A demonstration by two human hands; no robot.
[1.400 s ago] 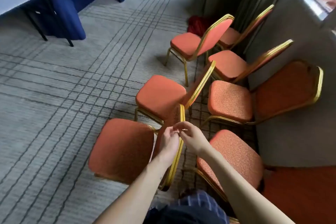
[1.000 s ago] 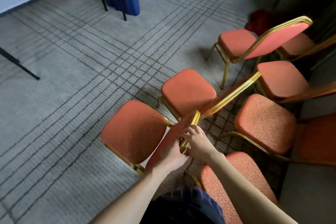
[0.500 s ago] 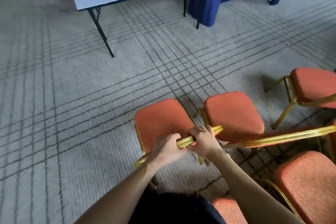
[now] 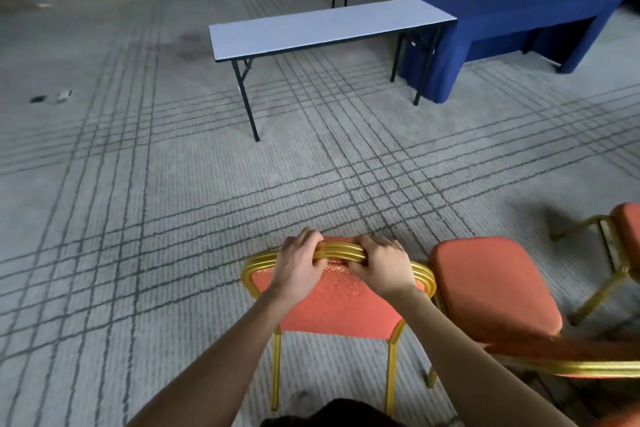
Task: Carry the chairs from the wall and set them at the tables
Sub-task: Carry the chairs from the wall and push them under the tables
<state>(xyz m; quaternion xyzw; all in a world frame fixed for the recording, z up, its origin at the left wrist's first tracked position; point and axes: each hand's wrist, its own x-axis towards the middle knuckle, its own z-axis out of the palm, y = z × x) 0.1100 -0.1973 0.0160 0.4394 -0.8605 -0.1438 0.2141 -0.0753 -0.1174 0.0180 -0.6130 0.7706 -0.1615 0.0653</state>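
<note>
The chair (image 4: 337, 302) held by its top rail shows little but backrest and rear legs. Its seat and front legs are almost wholly hidden behind the backrest, and the fingers of the left hand (image 4: 298, 263) and right hand (image 4: 381, 267) curl out of sight over the rail's far side. Just right of it, a second chair (image 4: 485, 284) has its back blurred and cut by the frame edge, a third chair (image 4: 627, 225) farther right shows only a seat corner and legs, and far to its left two scraps (image 4: 64, 95) on the carpet (image 4: 173, 218) are too small to identify.

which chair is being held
The chair seen from behind at bottom centre: the left hand and right hand both grip its gold top rail. The neighbouring chair to its right is untouched.
</note>
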